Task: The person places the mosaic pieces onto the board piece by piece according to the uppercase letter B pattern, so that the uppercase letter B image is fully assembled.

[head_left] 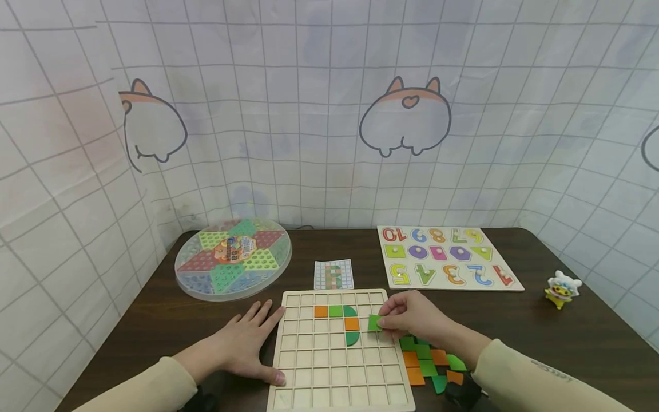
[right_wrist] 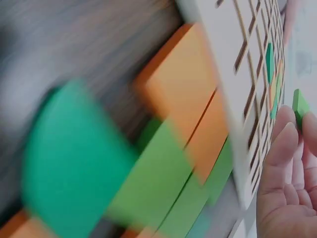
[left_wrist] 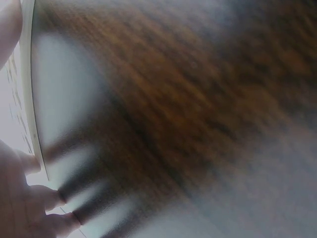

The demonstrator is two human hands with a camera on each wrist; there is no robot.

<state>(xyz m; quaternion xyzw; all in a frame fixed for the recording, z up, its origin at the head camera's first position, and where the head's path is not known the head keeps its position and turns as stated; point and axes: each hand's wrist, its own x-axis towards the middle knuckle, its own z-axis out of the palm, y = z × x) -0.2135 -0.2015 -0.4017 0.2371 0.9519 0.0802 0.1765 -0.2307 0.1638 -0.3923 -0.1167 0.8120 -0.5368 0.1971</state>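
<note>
Green in the head view, a tile (head_left: 373,323) is pinched in the right hand (head_left: 413,315) over the board (head_left: 319,366); the left hand (head_left: 243,347) lies spread against its left edge. Left wrist: fingers (left_wrist: 45,198), blurred table (left_wrist: 188,114). Right wrist: loose tiles (right_wrist: 156,176) beside the board.

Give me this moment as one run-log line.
Left hand: touches pale wooden grid board, left side | Right hand: pinches flat green square tile above board | On board: flat orange and green tiles
</note>
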